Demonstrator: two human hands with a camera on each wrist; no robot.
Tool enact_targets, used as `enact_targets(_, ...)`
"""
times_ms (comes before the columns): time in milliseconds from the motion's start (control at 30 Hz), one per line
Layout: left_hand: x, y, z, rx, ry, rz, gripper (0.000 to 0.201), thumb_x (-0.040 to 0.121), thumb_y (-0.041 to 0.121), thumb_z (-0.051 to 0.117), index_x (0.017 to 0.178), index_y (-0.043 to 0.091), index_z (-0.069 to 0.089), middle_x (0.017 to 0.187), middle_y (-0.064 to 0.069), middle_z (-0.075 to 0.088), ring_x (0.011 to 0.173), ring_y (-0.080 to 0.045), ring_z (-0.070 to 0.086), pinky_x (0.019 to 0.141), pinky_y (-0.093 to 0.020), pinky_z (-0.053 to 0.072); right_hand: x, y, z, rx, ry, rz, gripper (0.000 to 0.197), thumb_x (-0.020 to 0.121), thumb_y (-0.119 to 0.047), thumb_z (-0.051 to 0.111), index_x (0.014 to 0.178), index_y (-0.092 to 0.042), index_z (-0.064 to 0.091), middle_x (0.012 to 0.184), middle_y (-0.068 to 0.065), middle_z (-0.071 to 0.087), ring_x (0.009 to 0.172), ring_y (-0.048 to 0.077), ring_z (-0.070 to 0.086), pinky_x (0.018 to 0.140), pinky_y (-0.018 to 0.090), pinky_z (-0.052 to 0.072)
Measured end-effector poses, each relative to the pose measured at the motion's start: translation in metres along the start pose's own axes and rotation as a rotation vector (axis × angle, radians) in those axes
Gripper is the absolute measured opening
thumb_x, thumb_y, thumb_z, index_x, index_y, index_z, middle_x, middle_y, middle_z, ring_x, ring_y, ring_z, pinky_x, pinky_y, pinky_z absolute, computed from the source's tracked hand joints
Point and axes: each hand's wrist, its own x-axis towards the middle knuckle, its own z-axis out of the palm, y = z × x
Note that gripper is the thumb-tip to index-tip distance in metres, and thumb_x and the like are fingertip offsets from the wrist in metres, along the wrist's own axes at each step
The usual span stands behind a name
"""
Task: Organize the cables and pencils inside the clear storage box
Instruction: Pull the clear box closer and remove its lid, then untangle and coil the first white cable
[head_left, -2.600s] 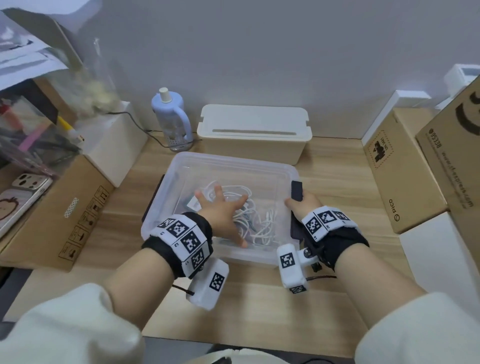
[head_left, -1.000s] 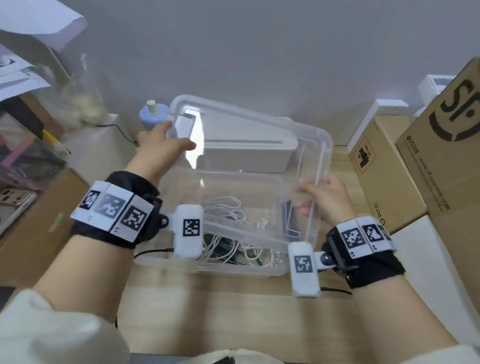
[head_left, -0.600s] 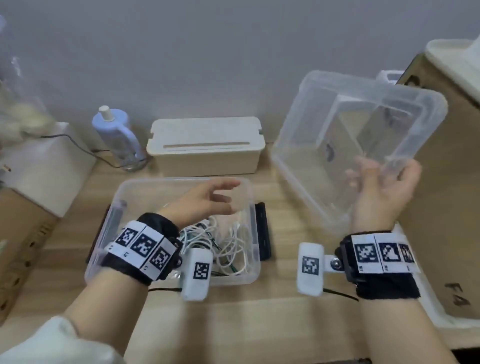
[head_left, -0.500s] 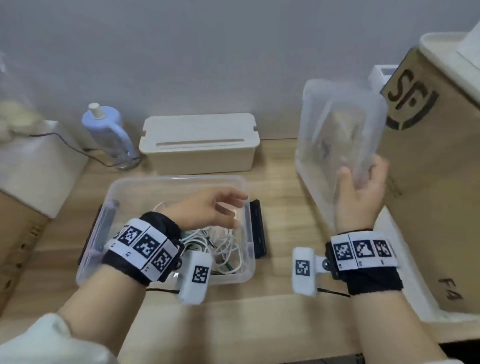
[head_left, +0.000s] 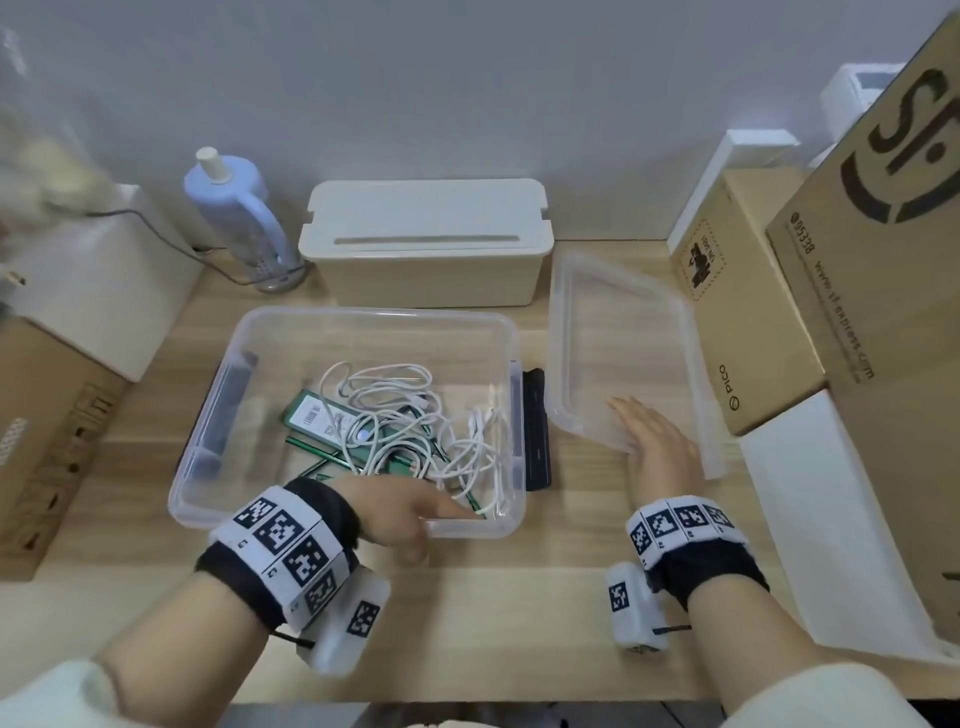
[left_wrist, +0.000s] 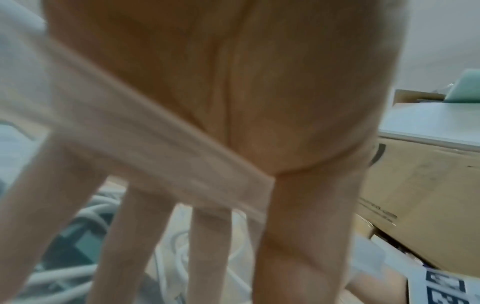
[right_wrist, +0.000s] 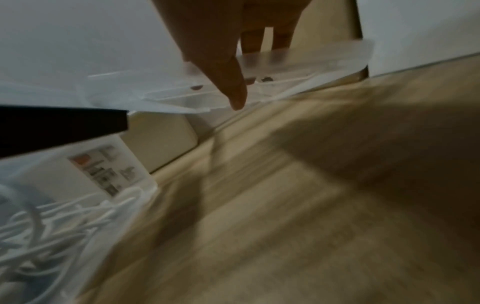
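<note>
A pale wooden desk (head_left: 498, 613) is standing against a grey wall, and the clear storage box (head_left: 208, 499) is sitting open at its middle, its long near rim running parallel to the desk's front edge with a broad strip of bare wood lying in front of it. Inside, a tangle of white cables (head_left: 415, 421) is lying across the right half, over a green packet (head_left: 311, 415) and a few green pencils (head_left: 317, 452), while the left half of the box floor is showing bare. The left hand (head_left: 400, 514) is reaching over the near rim with its fingers (left_wrist: 207, 246) extended and spread apart, pointing down toward the cables and gripping nothing. A black latch (head_left: 537, 431) is hanging outside the box's right wall, and just beyond it the clear lid (head_left: 571, 322) is lying upside down on the desk, its far side crowding a brown carton (head_left: 753, 322). The right hand (head_left: 654, 441) is resting on the lid's near corner with straight fingers; the right wrist view is showing the thumb (right_wrist: 228, 82) against the lid's edge. A narrow gap of desk is separating box and lid. Behind the box, a cream lidded case (head_left: 426, 234) is sitting close to its far rim, with a blue bottle (head_left: 234, 208) to its left. Cardboard boxes (head_left: 52, 415) are hemming in the desk's left edge.
</note>
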Motion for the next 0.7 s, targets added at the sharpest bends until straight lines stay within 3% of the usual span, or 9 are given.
enact_targets(100, -0.008, -0.009, 0.002, -0.028, 0.169, -0.012, 0.045, 0.086, 0.032, 0.061, 0.127, 0.047, 0.05, 0.128, 0.02, 0.055, 0.119, -0.005, 0.049, 0.101, -0.025, 0.035, -0.003, 0.014, 0.009, -0.05, -0.058, 0.066, 0.083, 0.071, 0.024, 0.034, 0.131, -0.032, 0.044, 0.147, -0.007, 0.037, 0.139, 0.017, 0.028, 0.114, 0.035, 0.02)
enact_targets(233, -0.012, -0.019, 0.003, 0.149, 0.339, -0.105, 0.049, 0.078, 0.062, 0.057, 0.125, 0.048, 0.051, 0.128, 0.016, 0.059, 0.115, -0.01, 0.054, 0.092, -0.027, 0.042, -0.012, 0.02, 0.022, -0.099, -0.161, 0.106, 0.075, 0.072, 0.021, 0.038, 0.131, -0.025, 0.046, 0.149, -0.003, 0.034, 0.139, 0.022, 0.026, 0.112, 0.036, 0.022)
enact_targets(333, -0.008, -0.014, 0.006, 0.158, 0.401, -0.145, 0.052, 0.071, 0.071, 0.054, 0.113, 0.042, 0.063, 0.106, 0.007, 0.069, 0.096, -0.014, 0.062, 0.08, -0.03, 0.048, -0.007, 0.011, 0.025, -0.009, -0.089, 0.146, 0.06, 0.074, 0.015, 0.041, 0.122, -0.019, 0.056, 0.141, 0.004, 0.046, 0.132, 0.025, 0.037, 0.108, 0.035, 0.028)
enact_targets(433, 0.0, -0.004, 0.005, 0.174, 0.442, -0.132, 0.051, 0.074, 0.072, 0.05, 0.111, 0.04, 0.064, 0.089, 0.007, 0.067, 0.08, -0.014, 0.056, 0.065, -0.028, 0.041, 0.008, -0.018, 0.009, 0.215, -0.001, 0.209, 0.05, 0.076, 0.013, 0.043, 0.115, -0.014, 0.06, 0.128, 0.01, 0.056, 0.12, 0.029, 0.049, 0.101, 0.033, 0.035)
enact_targets(567, 0.005, 0.001, 0.007, 0.186, 0.505, -0.124, 0.055, 0.079, 0.073, 0.037, 0.107, 0.035, 0.066, 0.073, 0.003, 0.06, 0.077, -0.017, 0.056, 0.063, -0.028, 0.036, 0.027, -0.084, -0.029, 0.496, 0.135, 0.056, 0.044, 0.079, 0.008, 0.046, 0.111, -0.018, 0.061, 0.119, 0.004, 0.058, 0.108, 0.017, 0.054, 0.089, 0.024, 0.039)
enact_targets(633, 0.0, -0.003, 0.01, -0.115, 0.539, -0.02, 0.053, 0.082, 0.069, 0.039, 0.102, 0.03, 0.068, 0.076, 0.005, 0.066, 0.079, -0.016, 0.061, 0.07, -0.028, 0.044, 0.029, -0.12, -0.045, 0.632, 0.108, -0.03, 0.041, 0.08, 0.007, 0.047, 0.103, -0.025, 0.06, 0.112, -0.003, 0.06, 0.1, 0.009, 0.055, 0.084, 0.018, 0.04)
enact_targets(700, -0.015, -0.007, 0.006, -0.664, 0.626, 0.16, 0.038, 0.084, 0.058, 0.05, 0.099, 0.026, 0.066, 0.09, 0.0, 0.072, 0.084, -0.015, 0.068, 0.078, -0.028, 0.051, 0.028, -0.153, -0.056, 0.74, -0.019, -0.097, 0.036, 0.082, 0.003, 0.049, 0.094, -0.029, 0.061, 0.105, -0.007, 0.062, 0.096, 0.005, 0.056, 0.081, 0.015, 0.042)
